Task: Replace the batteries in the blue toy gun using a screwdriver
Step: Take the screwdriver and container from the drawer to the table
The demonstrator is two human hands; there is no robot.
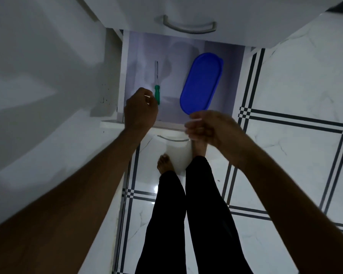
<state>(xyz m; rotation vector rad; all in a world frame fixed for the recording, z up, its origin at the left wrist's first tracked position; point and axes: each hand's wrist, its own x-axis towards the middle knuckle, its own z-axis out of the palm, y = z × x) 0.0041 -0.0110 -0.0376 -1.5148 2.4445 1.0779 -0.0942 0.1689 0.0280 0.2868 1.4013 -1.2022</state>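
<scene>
A screwdriver (157, 89) with a green handle lies in the open white drawer (127, 76), its shaft pointing away from me. My left hand (140, 110) reaches into the drawer's near left corner, and its curled fingers close on the near end of the green handle. My right hand (208, 128), blurred, hovers over the drawer's front edge with loosely curled fingers and holds nothing. It overlaps the near end of a blue oval lidded container (201, 82). No toy gun and no batteries are in view.
A shut drawer front with a metal handle (188, 26) sits above the open drawer. The open drawer's own handle (172, 138) is below my hands. White cabinet sides stand at left. My legs and bare feet are on the white tiled floor (295, 86).
</scene>
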